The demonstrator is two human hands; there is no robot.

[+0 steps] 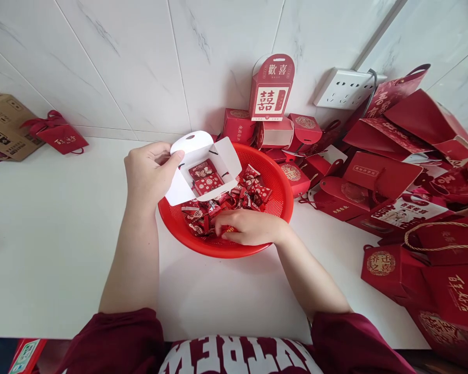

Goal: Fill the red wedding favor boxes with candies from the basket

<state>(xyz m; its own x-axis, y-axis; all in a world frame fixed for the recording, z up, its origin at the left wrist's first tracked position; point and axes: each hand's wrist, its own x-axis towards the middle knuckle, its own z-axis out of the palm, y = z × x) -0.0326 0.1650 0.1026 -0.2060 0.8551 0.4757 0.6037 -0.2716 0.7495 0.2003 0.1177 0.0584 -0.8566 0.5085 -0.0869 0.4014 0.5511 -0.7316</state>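
My left hand [150, 169] pinches the flap of an open gift box [226, 158], white on the inside, tilted over a red plastic basket [284, 200]. Red-wrapped candies [206, 179] lie inside the box. Beneath it, the basket holds many more wrapped candies [253, 189]. My right hand [253, 227] reaches into the near side of the basket with its fingers bent down among the candies. The fingertips are partly hidden, and whether they grip a candy does not show.
Red gift boxes [306, 132] crowd behind the basket, and one stands upright [273, 88] on top. A large heap of red boxes and bags [390, 176] covers the right side. A power strip [345, 88] is by the wall. At far left are a cardboard carton [10, 124] and a small red box [60, 136].
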